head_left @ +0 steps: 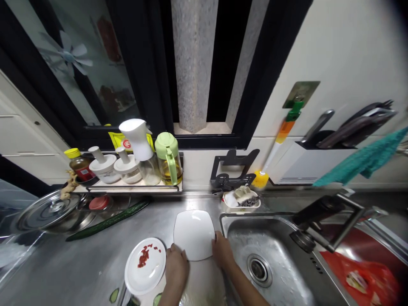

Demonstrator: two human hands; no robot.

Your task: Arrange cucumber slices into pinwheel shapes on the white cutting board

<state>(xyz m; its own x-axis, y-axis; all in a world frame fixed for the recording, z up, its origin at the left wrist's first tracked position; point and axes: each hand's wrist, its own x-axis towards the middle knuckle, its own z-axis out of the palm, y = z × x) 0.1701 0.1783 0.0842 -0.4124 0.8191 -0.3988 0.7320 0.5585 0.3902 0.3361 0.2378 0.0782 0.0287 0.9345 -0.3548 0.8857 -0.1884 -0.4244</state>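
A white square plate [194,234] with rounded corners is over the steel counter, left of the sink. My left hand [177,263] is closed on its lower left edge. At its right edge, the fingers of my right hand [222,250] grip the rim. Beside my left hand sits a round white plate [149,276] with small red pieces [143,257] on it. Near the bottom edge lie cucumber slices [114,295] and part of what looks like a knife blade [123,296]. The surface just below the square plate is blurred.
A whole cucumber [108,220] lies at the back left, near a lidded pan [52,210]. Above it a rack [134,187] carries seasoning jars and an oil bottle [168,159]. On the right are the sink [274,255], a black faucet [315,212] and a knife holder [306,163].
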